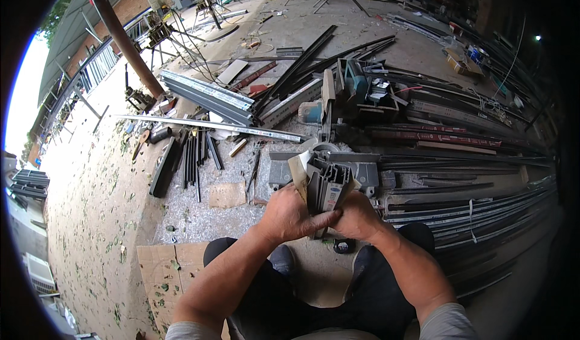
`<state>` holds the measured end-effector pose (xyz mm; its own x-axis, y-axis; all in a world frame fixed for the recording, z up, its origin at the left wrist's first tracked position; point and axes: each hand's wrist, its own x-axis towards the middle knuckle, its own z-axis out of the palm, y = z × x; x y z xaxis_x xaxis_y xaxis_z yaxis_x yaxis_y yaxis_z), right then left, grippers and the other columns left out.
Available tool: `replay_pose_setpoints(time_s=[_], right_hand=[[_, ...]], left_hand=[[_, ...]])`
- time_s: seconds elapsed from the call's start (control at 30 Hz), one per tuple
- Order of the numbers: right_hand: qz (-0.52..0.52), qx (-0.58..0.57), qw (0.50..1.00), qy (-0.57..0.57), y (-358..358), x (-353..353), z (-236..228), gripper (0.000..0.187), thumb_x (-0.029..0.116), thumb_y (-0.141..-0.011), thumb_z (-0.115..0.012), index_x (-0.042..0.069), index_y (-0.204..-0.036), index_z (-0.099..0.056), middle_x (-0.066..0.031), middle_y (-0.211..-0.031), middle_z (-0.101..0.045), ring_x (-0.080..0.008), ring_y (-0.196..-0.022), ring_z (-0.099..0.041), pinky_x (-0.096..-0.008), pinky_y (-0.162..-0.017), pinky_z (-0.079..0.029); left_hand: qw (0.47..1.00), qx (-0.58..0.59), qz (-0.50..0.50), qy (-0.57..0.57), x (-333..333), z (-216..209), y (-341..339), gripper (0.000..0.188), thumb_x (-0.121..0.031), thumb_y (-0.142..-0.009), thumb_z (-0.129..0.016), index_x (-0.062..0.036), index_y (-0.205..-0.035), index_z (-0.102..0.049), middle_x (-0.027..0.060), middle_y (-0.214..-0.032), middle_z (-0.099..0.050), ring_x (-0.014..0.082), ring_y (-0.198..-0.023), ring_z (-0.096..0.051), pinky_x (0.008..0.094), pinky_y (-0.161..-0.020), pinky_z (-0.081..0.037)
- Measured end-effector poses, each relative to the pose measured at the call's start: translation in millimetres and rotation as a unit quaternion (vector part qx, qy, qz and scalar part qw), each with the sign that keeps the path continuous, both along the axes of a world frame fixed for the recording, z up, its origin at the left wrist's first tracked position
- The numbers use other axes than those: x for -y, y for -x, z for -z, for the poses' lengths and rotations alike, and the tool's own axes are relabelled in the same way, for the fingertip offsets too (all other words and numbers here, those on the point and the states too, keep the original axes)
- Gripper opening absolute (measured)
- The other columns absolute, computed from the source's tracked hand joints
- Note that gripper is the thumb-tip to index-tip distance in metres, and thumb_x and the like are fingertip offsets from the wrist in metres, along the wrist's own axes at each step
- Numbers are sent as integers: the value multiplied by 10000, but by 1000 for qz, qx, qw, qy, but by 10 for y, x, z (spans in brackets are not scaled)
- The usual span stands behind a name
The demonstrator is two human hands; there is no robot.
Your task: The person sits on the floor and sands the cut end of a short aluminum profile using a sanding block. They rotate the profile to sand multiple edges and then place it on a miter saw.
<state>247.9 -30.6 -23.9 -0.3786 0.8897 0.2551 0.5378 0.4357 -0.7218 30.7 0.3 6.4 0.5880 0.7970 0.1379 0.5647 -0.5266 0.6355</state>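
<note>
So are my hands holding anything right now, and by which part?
Yes: your left hand and right hand clasp a bundle of grey profiles by its two sides, with its upper ends sticking out above the grip.

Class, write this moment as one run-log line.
Hands: left hand, right hand both gripping grey profile stock | Ahead: teal saw | Floor: small black item between shoes
</note>
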Motion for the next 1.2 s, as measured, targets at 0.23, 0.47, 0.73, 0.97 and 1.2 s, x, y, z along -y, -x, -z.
replay_pose_setpoints(time_s=[0.23,0.47,0.73,0.97,1.2], right_hand=[[-3,-5,1000,4,-4,-20,36,404,252,-876,-828,128,-1232,-684,-157,-1129,-765,-417,-1075,-737,-489,-883,-598],[-2,15,1000,27,-7,-20,-13,383,277,-884,-801,126,-1220,-695,-148,-1142,-763,-418,-1096,-728,-504,-896,-595],[-1,24,999,30,-12,-24,-52,358,273,-892,-790,122,-1203,-698,-152,-1145,-762,-418,-1110,-723,-508,-907,-593],[-5,4,1000,21,-1,-11,-21,356,272,-911,-778,134,-1228,-691,-144,-1165,-760,-416,-1116,-723,-504,-910,-593],[-6,-6,1000,26,10,-11,2,359,268,-914,-778,131,-1232,-683,-140,-1165,-759,-413,-1119,-725,-501,-908,-594]], left_hand=[[999,46,-2,-22,-28,76,-19,633,-621,-866,-833,-47,-1129,-784,230,-1031,-774,453,-948,-757,511,-843,-622],[1000,9,4,1,-8,16,-15,454,-481,-913,-853,-128,-1188,-777,149,-1115,-787,389,-1014,-762,466,-878,-613],[1000,23,1,8,7,-6,-30,458,-474,-920,-847,-117,-1199,-775,160,-1117,-789,391,-1019,-767,461,-872,-615],[999,52,1,-3,10,20,-47,532,-569,-888,-827,-106,-1149,-808,207,-1087,-783,442,-988,-755,511,-861,-620],[1000,17,12,0,17,-12,-34,476,-498,-934,-836,-115,-1210,-775,154,-1141,-788,386,-1048,-765,463,-893,-614]])
